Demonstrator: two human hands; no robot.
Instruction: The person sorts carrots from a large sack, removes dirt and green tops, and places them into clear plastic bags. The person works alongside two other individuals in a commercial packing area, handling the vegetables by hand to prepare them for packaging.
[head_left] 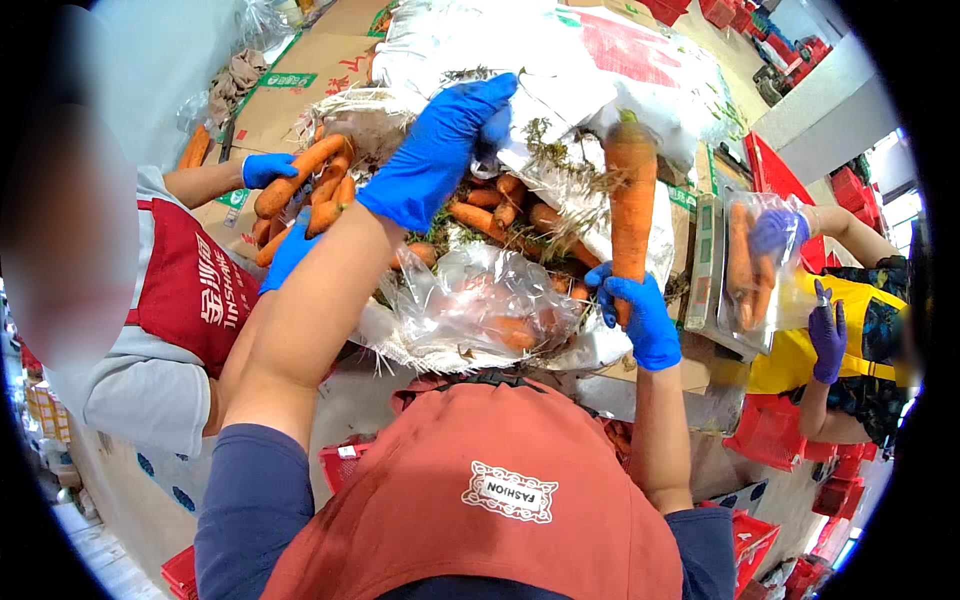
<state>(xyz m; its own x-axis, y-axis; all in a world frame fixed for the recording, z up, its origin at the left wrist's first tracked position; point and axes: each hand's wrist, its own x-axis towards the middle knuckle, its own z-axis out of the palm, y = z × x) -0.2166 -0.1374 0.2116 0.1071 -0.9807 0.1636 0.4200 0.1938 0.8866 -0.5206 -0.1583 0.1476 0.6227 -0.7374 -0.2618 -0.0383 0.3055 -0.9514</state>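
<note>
**Large carrot [631, 205] upright in the wearer's right hand [648, 318]**

The wearer's right forearm comes up from the lower edge, nearly vertical, and ends in a blue-gloved hand near the front edge of the pile. Its fingers [604, 292] are closed around the narrow lower end of the large carrot, which stands crown up, with its tapered tip showing just below the grip. The left arm crosses from the lower left, elbow bent, forearm slanting up and to the right. The left hand [432, 155], also in a blue glove, is stretched over the pile with its fingers bent and bunched together; whether they hold anything cannot be told.

The large carrot is thick and orange, its skin marked by darker patches, with a short green stub at the crown. Beside it hangs a tangle of stringy greenery [545, 145]. Below the left hand, loose carrots [508, 205] lie on a white woven sack [430, 350] with frayed edges, near a crumpled, glossy clear plastic bag [470, 300].

On the left, a co-worker in a red apron [195, 265] holds several carrots in blue gloves; on the right, another in a yellow apron [785, 360] and purple gloves handles bagged carrots [740, 260].
</note>
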